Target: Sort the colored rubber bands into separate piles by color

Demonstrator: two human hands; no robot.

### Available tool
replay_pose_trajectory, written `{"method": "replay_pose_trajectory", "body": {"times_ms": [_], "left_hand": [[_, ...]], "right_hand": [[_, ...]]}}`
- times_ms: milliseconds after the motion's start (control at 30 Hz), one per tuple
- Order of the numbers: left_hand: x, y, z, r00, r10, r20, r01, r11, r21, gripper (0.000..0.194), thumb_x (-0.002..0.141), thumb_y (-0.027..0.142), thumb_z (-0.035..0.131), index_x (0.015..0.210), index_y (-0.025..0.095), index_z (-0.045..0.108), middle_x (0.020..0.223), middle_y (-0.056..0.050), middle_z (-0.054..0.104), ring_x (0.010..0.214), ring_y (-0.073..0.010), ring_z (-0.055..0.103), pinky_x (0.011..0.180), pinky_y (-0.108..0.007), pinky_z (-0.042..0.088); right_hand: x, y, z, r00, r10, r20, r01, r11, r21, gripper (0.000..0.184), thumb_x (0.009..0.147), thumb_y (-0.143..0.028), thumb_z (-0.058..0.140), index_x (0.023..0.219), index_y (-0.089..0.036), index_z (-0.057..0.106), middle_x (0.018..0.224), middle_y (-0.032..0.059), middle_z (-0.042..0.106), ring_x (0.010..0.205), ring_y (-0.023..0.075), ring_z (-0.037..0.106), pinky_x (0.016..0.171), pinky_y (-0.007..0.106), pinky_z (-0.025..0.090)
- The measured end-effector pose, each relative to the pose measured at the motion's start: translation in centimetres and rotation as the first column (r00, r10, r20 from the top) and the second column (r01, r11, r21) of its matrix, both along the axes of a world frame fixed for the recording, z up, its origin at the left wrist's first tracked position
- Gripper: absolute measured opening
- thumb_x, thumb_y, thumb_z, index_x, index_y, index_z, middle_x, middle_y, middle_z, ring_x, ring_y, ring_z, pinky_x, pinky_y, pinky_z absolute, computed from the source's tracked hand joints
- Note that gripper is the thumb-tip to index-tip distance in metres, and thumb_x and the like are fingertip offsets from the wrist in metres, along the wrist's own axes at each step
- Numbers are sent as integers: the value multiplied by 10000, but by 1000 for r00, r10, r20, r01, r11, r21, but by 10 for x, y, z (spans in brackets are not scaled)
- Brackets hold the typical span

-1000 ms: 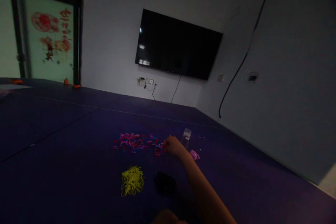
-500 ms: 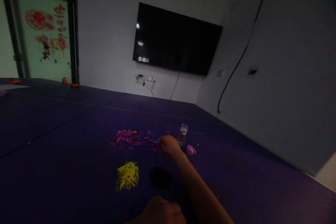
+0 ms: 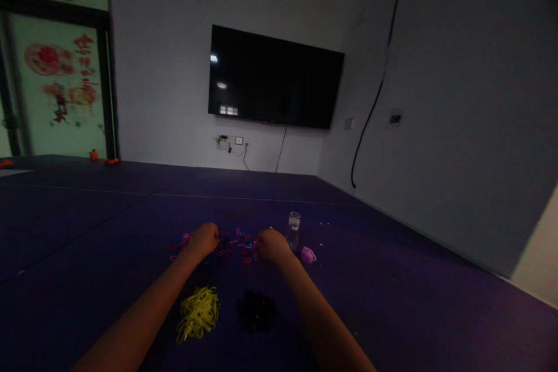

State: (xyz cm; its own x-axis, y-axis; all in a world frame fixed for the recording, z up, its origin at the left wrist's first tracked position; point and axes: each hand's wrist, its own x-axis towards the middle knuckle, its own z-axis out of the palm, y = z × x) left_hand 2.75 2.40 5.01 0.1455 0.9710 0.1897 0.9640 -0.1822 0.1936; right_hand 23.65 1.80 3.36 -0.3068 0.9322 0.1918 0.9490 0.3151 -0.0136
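Dim room, dark purple floor mat (image 3: 414, 302) running to white walls; a black wall-mounted television (image 3: 274, 77) hangs ahead, with a glass door carrying red paper cuttings (image 3: 56, 72) at far left. We see both forearms stretched forward over the mat. Our left hand (image 3: 203, 239) rests on the left part of a scattered heap of mixed pink, red and blue rubber bands (image 3: 233, 244); our right hand (image 3: 272, 245) sits at the heap's right edge. Both hands look curled, fingers drawn together over the bands, but light is too low for us to tell whether any single band is pinched. Just right of the right hand stands a small clear bottle (image 3: 294, 228), upright, with a small pink object (image 3: 308, 254) lying on the mat beside it. Nearer to us, between the forearms, lie two sorted piles set apart from each other: yellow rubber bands (image 3: 198, 313) on the left, black rubber bands (image 3: 256, 310) on the right.
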Motion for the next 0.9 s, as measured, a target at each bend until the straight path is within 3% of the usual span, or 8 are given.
{"method": "replay_pose_trajectory", "body": {"times_ms": [167, 400, 700, 900], "left_hand": [[-15, 10, -12, 999, 15, -49, -19, 997, -80, 80, 661, 173, 586, 691, 154, 658, 755, -123, 677, 768, -221, 630, 646, -253, 421], [-28, 17, -6, 995, -74, -69, 62, 985, -164, 75, 597, 141, 573, 602, 153, 647, 621, -60, 658, 634, -179, 614, 535, -215, 391], [-34, 24, -10, 984, -179, 4, 176, 962, -208, 151, 582, 131, 512, 589, 155, 661, 612, -47, 665, 623, -171, 604, 524, -206, 393], [-27, 31, -16, 975, -222, 24, 221, 944, -245, 97, 535, 129, 537, 517, 156, 629, 470, -7, 599, 563, -167, 579, 518, -208, 401]], "right_hand": [[1, 0, 0, 1000, -30, 1, 30, 1000, -9, 243, 741, -177, 484, 921, -205, 644, 964, 74, 643, 918, 197, 581, 729, 248, 405], [5, -5, 6, 1000, -15, 10, 16, 997, -70, 205, 752, -229, 523, 897, -194, 664, 947, 87, 652, 897, 200, 593, 706, 236, 412], [14, -13, 40, 996, 66, -55, -72, 990, -117, 291, 718, -92, 498, 921, -200, 676, 919, 55, 677, 851, 144, 610, 699, 185, 410], [20, -18, 64, 983, 81, -165, -99, 989, -106, 268, 729, -114, 509, 923, -191, 677, 933, 47, 675, 878, 144, 603, 737, 198, 419]]}}
